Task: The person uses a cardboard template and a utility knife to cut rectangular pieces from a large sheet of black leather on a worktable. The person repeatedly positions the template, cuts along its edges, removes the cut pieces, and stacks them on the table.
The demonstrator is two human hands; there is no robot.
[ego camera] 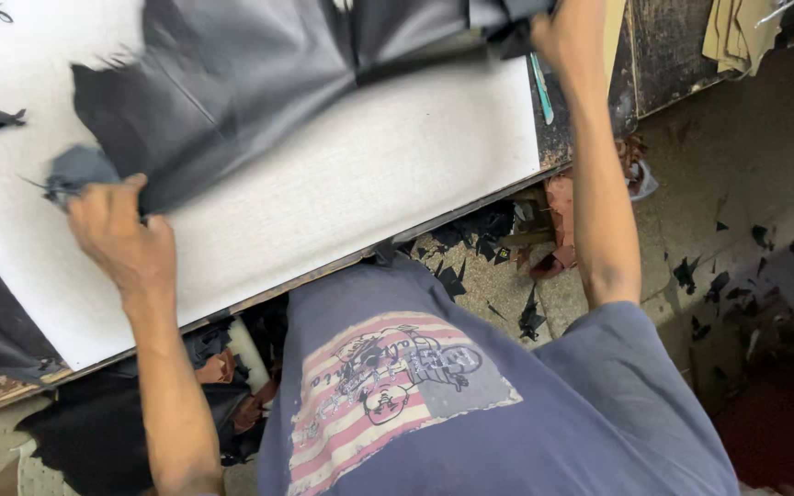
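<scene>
The left hand (121,241) is clamped on one ragged end of the dark leather sheet (232,92), near the surface's (342,193) front edge. The right hand (562,37) pinches the other end at the far right corner. The sheet's long axis runs between both grips.
</scene>
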